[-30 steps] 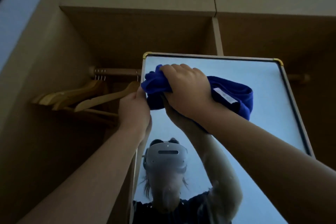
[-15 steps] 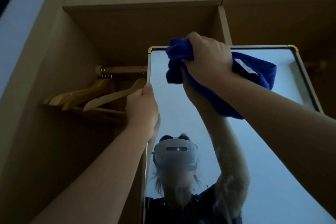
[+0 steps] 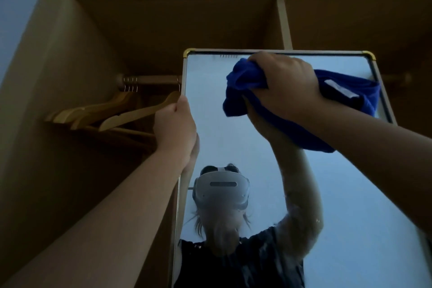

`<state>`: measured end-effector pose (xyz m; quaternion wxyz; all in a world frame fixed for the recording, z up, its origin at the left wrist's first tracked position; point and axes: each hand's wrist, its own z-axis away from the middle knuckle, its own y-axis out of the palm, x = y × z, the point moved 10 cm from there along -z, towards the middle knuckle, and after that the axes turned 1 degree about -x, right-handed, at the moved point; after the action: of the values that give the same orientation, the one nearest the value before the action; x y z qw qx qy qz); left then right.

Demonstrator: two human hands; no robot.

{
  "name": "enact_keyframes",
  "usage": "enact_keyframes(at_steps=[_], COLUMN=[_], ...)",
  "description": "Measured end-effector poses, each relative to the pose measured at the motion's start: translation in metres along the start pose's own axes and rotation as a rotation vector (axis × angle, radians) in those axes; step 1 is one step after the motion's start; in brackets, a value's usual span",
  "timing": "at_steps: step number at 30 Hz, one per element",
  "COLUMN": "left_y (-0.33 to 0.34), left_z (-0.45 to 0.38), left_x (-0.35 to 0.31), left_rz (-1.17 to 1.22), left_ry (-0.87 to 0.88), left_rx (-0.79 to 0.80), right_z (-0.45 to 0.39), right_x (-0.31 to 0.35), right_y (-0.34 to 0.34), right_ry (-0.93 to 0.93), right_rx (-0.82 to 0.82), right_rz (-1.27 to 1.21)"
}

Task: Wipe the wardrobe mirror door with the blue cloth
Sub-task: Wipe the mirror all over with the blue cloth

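The mirror door [image 3: 233, 124] fills the right half of the view, seen steeply from below: a tall pane in a thin pale metal frame with brass-coloured caps at its two top corners. Its glass reflects a pale bluish surface and, lower down, the person with a white headset and a dark shirt, one arm raised. The glass looks faintly hazy near the top edge.

The blue cloth [image 3: 243, 86] is bunched against the upper right part of the glass, just under the top frame. It is a deep blue, soft-looking fabric, crumpled into folds, with a small white label showing on its right side. The right hand [image 3: 287, 86] is closed around the cloth, fingers curled over the bunch, pressing it to the mirror; loose fabric hangs out to the left and right of the fist.

The left hand [image 3: 175, 128] is wrapped around the left edge of the door frame, thumb up along the rim.

Left of the door, inside the open wardrobe [image 3: 163, 25], wooden hangers [image 3: 112, 112] hang on a rail [image 3: 149, 79].
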<state>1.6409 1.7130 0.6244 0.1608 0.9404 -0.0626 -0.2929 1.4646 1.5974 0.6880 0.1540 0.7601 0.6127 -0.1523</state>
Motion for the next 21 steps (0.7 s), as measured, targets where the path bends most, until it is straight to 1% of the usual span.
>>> enact_keyframes(at_steps=[3,6,8,10,12,14,17,18,19,21], left_y=[-0.001,0.001,0.002,0.002,0.001,0.003,0.004,0.004,0.004,0.008], left_z=[-0.002,-0.002,0.0,0.001,0.0,-0.002,-0.006,-0.007,-0.009,-0.008], left_x=[0.001,0.002,0.0,-0.002,0.0,0.004,0.001,-0.005,-0.017,-0.052], left_rz=[-0.005,-0.001,-0.015,-0.035,-0.008,0.006,-0.042,-0.075,-0.137,-0.324], left_ry=[0.002,0.0,0.007,0.023,0.001,-0.024,-0.054,-0.028,0.034,0.249], left_rx=[-0.005,0.007,0.013,0.015,0.025,0.068,0.117,0.118,0.111,0.094], right_z=[-0.014,-0.022,-0.02,-0.011,0.004,0.022,0.046,0.05,0.052,0.05], right_x=[-0.022,-0.051,-0.054,-0.045,-0.035,-0.026,-0.013,-0.011,-0.011,-0.013], right_y=[-0.002,-0.006,-0.007,-0.007,-0.007,-0.009,-0.009,-0.009,-0.009,-0.008], right_ry=[0.039,0.172,0.199,0.153,0.089,0.018,-0.116,-0.138,-0.149,-0.16], right_rx=[0.023,0.009,0.003,0.018,0.061,0.102,0.129,0.138,0.144,0.149], right_rz=[0.015,0.038,0.044,0.028,0.003,0.006,0.024,0.03,0.035,0.037])
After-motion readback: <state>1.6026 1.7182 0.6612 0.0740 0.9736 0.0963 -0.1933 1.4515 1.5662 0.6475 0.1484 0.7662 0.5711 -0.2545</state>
